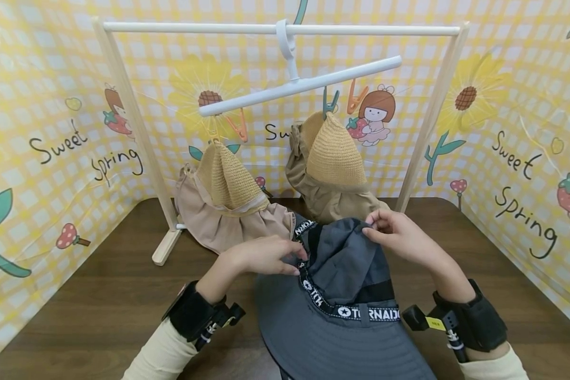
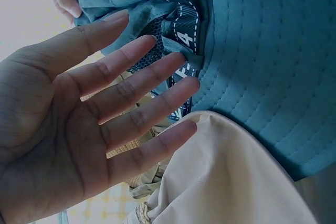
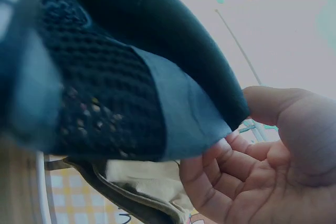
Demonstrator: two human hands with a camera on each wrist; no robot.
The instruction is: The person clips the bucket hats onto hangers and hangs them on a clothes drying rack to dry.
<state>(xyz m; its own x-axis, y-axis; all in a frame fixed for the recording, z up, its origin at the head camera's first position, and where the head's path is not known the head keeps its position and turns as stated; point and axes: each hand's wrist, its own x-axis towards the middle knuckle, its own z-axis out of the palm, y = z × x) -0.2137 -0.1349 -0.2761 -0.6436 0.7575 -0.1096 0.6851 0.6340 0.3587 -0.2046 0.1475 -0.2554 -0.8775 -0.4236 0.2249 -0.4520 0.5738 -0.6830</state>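
A dark grey wide-brimmed sun hat (image 1: 347, 269) with a black lettered band is in front of me, its brim toward me. My right hand (image 1: 396, 232) pinches the top of its crown between thumb and fingers; the right wrist view shows the pinched cloth beside a mesh panel (image 3: 110, 98). Near the band on the other side is my left hand (image 1: 266, 255), palm showing and fingers spread and nearly straight in the left wrist view, fingertips right at the band. Behind hang two straw hats with cloth brims, a pinkish-beige one (image 1: 233, 184) and a khaki one (image 1: 334, 158).
A white hanger (image 1: 304, 86) hangs tilted from the rail (image 1: 195, 27) of a wooden rack, right end higher. A dark green clip (image 1: 330, 100) holds the khaki hat; orange clips (image 1: 239, 126) dangle beside the hats. The rack's left foot (image 1: 166, 247) stands on the brown table (image 1: 100, 301).
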